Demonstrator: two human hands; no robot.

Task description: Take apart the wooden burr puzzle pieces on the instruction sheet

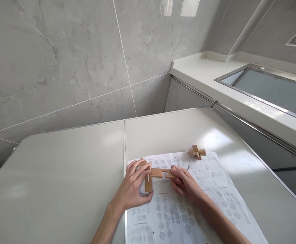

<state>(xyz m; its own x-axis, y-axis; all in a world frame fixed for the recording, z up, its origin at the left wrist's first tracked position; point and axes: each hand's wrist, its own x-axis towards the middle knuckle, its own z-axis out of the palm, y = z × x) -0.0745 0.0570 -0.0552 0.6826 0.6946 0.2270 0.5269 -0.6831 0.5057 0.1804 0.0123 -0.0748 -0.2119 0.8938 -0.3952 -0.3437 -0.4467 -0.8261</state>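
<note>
My left hand (134, 184) is closed around an upright flat wooden puzzle piece (148, 183) with a slot in it. Part of that piece is hidden behind my fingers. Between thumb and fingers, my right hand (183, 179) pinches the right end of a flat wooden bar (159, 173) with a notch cut in it. The bar's left end meets the upright piece; whether it enters the slot I cannot tell. Beneath both hands lies a printed instruction sheet (173, 217) with many small diagrams. A cross-shaped wooden puzzle (197, 152) rests at the sheet's top edge.
The sheet lies on a white folding table (74, 183) with a seam (124, 142) running across it. Grey marbled tiles (74, 61) cover the wall behind. To the right stands a white counter (196, 69) with a glass-topped, metal-framed panel (267, 84).
</note>
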